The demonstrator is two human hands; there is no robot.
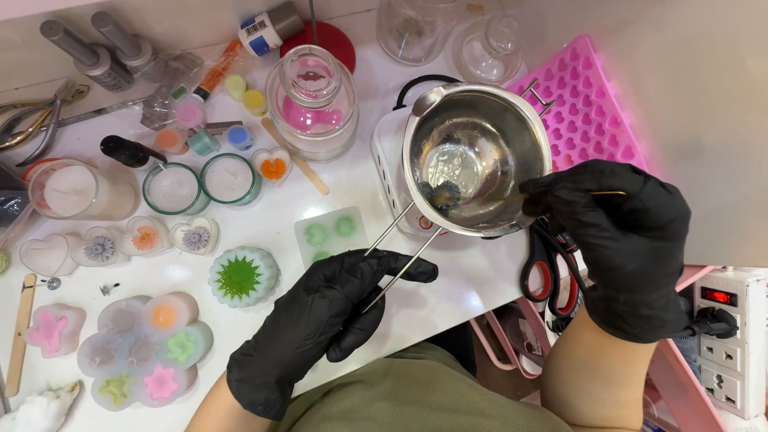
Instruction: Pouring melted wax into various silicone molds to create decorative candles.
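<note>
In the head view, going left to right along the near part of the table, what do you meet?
Flower-shaped translucent silicone mould with coloured flowers → round white mould with green star → left hand in black glove → right hand in black glove → white power strip.

Left hand (320, 324) in a black glove, fingers curled in a grip; gloved right hand (620, 240) pinches, forearms bare.

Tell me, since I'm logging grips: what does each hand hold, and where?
The left hand grips the steel pot by its long wire handle. The right hand pinches the upper end of a thin stick that reaches into the pot.
</note>
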